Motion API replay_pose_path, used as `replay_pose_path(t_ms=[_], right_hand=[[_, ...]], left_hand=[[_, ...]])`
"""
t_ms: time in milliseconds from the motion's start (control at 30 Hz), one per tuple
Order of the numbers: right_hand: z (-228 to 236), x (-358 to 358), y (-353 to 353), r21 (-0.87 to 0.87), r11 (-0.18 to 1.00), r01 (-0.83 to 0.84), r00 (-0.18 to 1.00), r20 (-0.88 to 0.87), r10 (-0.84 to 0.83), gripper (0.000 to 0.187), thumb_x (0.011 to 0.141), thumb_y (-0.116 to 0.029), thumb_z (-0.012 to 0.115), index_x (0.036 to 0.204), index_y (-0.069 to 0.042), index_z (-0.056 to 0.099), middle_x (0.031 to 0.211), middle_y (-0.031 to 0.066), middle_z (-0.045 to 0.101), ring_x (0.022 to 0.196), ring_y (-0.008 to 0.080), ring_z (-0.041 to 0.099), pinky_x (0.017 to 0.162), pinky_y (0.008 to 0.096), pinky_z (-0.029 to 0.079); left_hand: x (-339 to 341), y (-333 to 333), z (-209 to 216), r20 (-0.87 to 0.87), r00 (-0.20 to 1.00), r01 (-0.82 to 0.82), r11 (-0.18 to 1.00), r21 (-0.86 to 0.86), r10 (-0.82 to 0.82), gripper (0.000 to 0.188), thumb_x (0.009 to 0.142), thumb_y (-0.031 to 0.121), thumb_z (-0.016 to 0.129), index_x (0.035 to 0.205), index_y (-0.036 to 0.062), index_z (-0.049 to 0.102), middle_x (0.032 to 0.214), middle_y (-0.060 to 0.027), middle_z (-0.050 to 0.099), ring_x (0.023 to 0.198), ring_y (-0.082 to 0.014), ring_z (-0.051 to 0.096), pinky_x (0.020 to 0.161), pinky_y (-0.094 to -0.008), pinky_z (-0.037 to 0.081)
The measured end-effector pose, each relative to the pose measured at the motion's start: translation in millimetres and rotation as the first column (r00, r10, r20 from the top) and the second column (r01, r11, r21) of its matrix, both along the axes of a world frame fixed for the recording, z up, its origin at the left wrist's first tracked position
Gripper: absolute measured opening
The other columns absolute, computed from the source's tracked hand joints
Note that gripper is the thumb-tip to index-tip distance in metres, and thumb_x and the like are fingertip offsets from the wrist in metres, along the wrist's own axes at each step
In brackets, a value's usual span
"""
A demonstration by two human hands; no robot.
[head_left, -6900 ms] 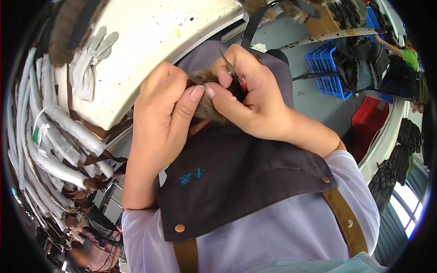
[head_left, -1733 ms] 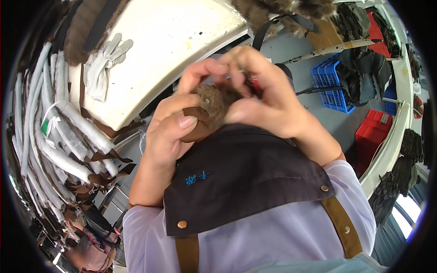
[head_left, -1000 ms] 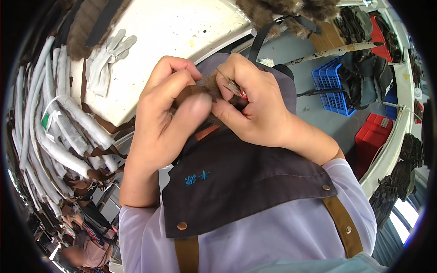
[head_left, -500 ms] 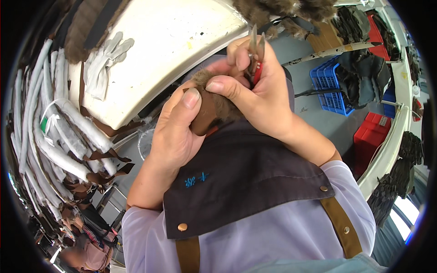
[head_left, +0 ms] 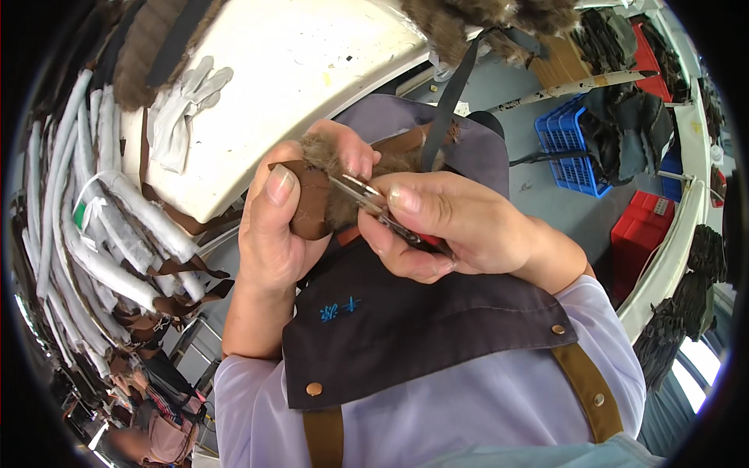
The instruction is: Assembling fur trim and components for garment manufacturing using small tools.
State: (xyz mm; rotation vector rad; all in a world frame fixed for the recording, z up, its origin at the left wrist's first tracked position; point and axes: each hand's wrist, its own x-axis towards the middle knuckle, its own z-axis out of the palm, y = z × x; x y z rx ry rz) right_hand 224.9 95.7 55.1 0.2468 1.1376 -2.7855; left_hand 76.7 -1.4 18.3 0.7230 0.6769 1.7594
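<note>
A piece of brown fur with a smooth brown backing [head_left: 314, 204] is pinched in my left hand [head_left: 277, 207], the thumb pressing on the backing and the fingers curled behind it. My right hand [head_left: 460, 222] is closed around small thread snips [head_left: 365, 192] with red on the handle. Their metal blades point left and reach the edge of the fur, right beside the left fingers. Whether the blades meet on anything is too fine to make out. Behind the hands, more brown fur with a dark strap [head_left: 451, 101] lies across my lap.
A white table [head_left: 265, 86] curves ahead at the left, bearing pale gloves [head_left: 183, 117] and dark fur strips [head_left: 144, 58]. Bundled white-wrapped rolls [head_left: 109, 234] crowd the left side. To the right stand a blue crate [head_left: 566, 148] with dark pieces and a red box [head_left: 640, 234].
My right hand has turned the snips from pointing upward to pointing left and brought them down to the fur. The left hand has shifted left with the piece. More fur and strap now show.
</note>
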Motion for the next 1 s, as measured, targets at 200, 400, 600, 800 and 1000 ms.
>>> replay_pose_path(t_ms=[200,400,600,800,1000], right_hand=[[1.7,-0.7,-0.9,0.005,1.000,0.010,1.000,0.012,-0.010,0.046,0.093,-0.045,0.036,0.087,-0.001,0.046,0.058,0.0011,0.038,0.049,0.0069,0.032,0.043,0.0206,0.025],[0.1,0.0,-1.2,-0.029,0.999,0.024,1.000,0.001,-0.024,0.045,0.094,-0.043,0.037,0.088,0.000,0.046,0.058,0.0010,0.038,0.049,0.0069,0.032,0.043,0.0208,0.024],[-1.0,-0.5,-0.9,-0.026,0.999,0.024,1.000,0.013,-0.024,0.042,0.095,-0.041,0.037,0.086,-0.001,0.046,0.059,0.0013,0.038,0.049,0.0071,0.031,0.044,0.0209,0.025],[-6.9,-8.5,-2.5,-0.023,0.996,0.087,0.996,0.029,-0.087,0.036,0.095,-0.036,0.039,0.082,-0.003,0.045,0.059,0.0003,0.036,0.049,0.0074,0.029,0.044,0.0215,0.022],[-23.1,-24.8,0.2,-0.058,0.992,0.115,0.991,0.079,-0.110,0.033,0.095,-0.035,0.040,0.080,-0.005,0.046,0.059,-0.0022,0.035,0.050,0.0063,0.027,0.044,0.0210,0.021]], left_hand=[[1.7,0.2,3.3,-0.090,0.996,-0.016,0.999,-0.044,0.012,0.041,0.087,0.043,0.045,0.075,0.0047,0.041,0.093,-0.0162,0.047,0.090,-0.0217,0.046,0.092,-0.0390,0.036],[2.8,0.6,4.7,-0.075,0.997,0.007,0.999,-0.031,-0.010,0.041,0.087,0.044,0.045,0.074,0.0051,0.041,0.094,-0.0155,0.045,0.091,-0.0205,0.046,0.094,-0.0388,0.036],[9.4,1.4,8.1,-0.104,0.994,0.013,0.996,-0.086,-0.022,0.043,0.087,0.045,0.044,0.080,0.0023,0.046,0.095,-0.0138,0.045,0.090,-0.0196,0.048,0.095,-0.0359,0.036],[12.0,2.1,2.7,-0.030,0.999,0.039,0.991,-0.125,-0.043,0.049,0.087,0.045,0.042,0.092,-0.0035,0.045,0.083,-0.0094,0.049,0.076,-0.0133,0.050,0.071,-0.0242,0.041],[5.6,-0.5,-7.3,-0.058,0.997,-0.047,0.992,-0.121,0.040,0.045,0.090,0.040,0.040,0.097,-0.0039,0.044,0.078,-0.0089,0.050,0.072,-0.0123,0.049,0.066,-0.0235,0.040]])
